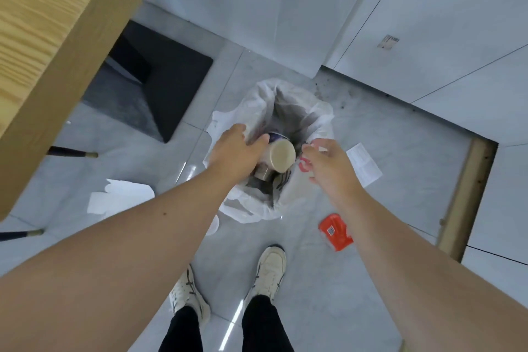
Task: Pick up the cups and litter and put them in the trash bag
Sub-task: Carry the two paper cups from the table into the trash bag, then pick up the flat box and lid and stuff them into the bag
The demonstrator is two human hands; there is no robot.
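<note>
A white trash bag [288, 100] stands open on the grey tiled floor in front of my feet. My left hand [237, 151] grips a paper cup [281, 156] with a blue-and-white side, held on its side over the bag's mouth, its open end toward me. My right hand [328, 163] pinches the bag's near right edge, where there is red print. More litter lies inside the bag below the cup. On the floor lie a red packet [335, 231], a white paper slip [364, 164] and a white paper sheet [120, 197].
A wooden table [43, 37] fills the upper left, with dark chair legs [71, 151] below it and a black base [168, 80] behind. White cabinet panels [428, 37] stand to the right. A white round lid [213, 224] shows under my left forearm. My shoes [268, 268] stand close by.
</note>
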